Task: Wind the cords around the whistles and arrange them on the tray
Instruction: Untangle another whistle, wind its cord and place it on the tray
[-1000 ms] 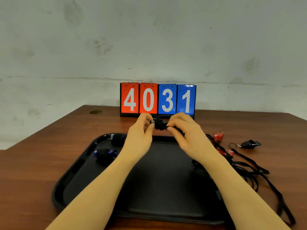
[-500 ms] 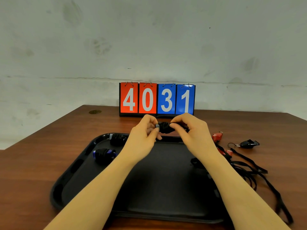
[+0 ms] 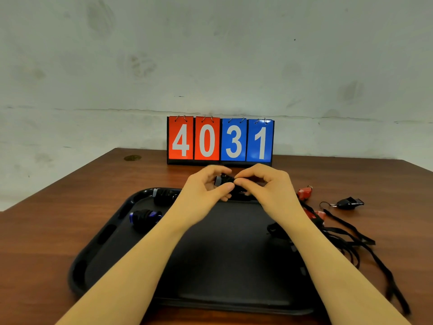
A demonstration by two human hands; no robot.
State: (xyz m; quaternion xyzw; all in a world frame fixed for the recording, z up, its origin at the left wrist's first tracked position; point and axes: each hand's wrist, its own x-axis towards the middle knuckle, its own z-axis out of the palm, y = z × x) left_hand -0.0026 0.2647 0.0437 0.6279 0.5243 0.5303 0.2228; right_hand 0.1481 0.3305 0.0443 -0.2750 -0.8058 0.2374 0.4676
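Since a moment ago my hands have lifted slightly and drawn closer together. At the frame's centre, above the tray's (image 3: 112, 233) far edge, my left hand (image 3: 201, 193) pinches the whistle (image 3: 222, 180) while my right hand (image 3: 264, 191) pinches its cord. Two wound whistles (image 3: 145, 216) lie at the tray's upper left; loose ones (image 3: 349, 203) wait on the desk (image 3: 46, 231) at right. If my pinch slackens, the winding could spring loose.

Small black cord-wound whistle (image 3: 225, 179) mostly hidden between left hand (image 3: 203, 193) and right hand (image 3: 267, 188). Red plastic whistle (image 3: 316, 215) partly behind right forearm. Loose black cords (image 3: 375, 261) blur near the right edge.
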